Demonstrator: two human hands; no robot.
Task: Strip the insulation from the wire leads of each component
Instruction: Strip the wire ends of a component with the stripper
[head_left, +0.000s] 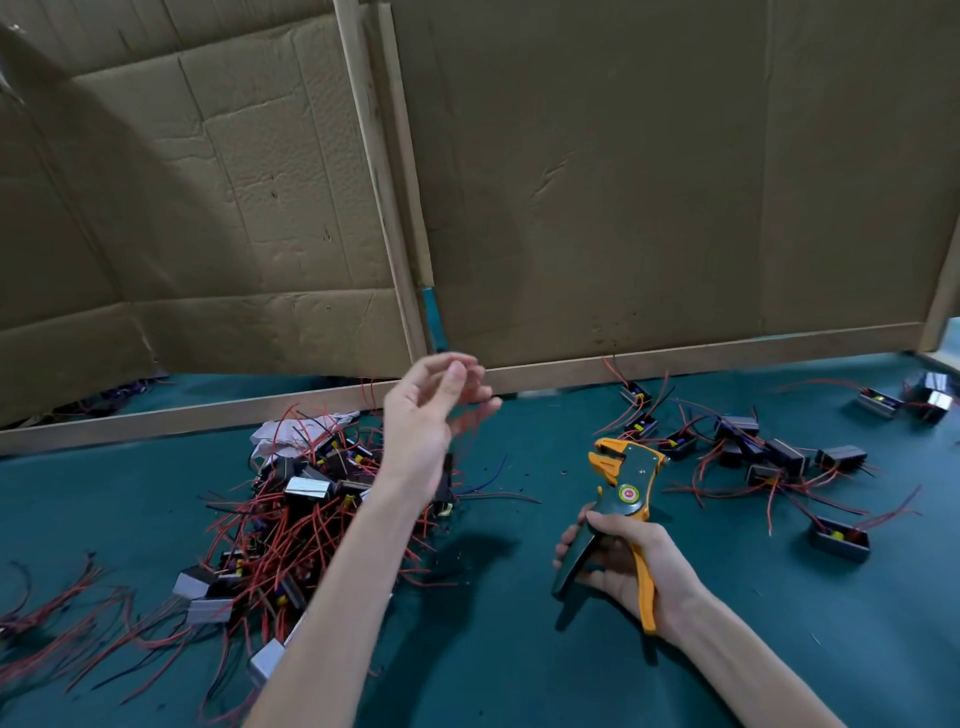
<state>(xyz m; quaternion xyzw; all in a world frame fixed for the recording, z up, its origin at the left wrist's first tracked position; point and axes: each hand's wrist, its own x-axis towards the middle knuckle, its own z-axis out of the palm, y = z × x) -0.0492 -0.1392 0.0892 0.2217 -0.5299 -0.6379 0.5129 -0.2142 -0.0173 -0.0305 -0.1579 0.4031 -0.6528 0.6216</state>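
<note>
1. Left fingers (434, 366): loosely curled, thumb tip close to the forefinger, all motion-blurred. Faint red streaks just beside the fingertips; cannot tell whether pinched on a lead or on nothing.
2. Left hand (421, 421): raised above the table, palm turned to the right, forearm reaching up from the bottom edge across the pile.
3. Right fingers (566, 540): wrapped round the dark handle of the wire stripper (626, 491), thumb over the top, orange handle against the palm. Firm clamp.
4. Right hand (623, 564): low over the mat, right of centre, well apart from the left hand.
5. Stripper head: orange and dark green, pointing up and away, jaws parted.
6. Pile of components (296, 488): left of centre, beneath and beside the left forearm. Small black and metal-cased blocks, tangled in red leads, a few dark ones among them.
7. Scattered components (779, 452): right of the stripper, spread loosely, leads splayed. One lone block nearer, at the right.
8. White cloth (291, 431): crumpled at the far edge of the pile.
9. Loose red wires (52, 603): near the left edge.
10. Green mat (519, 649) under everything; wooden rail (701, 353) along its far side; creased cardboard wall (623, 182) above that.
</note>
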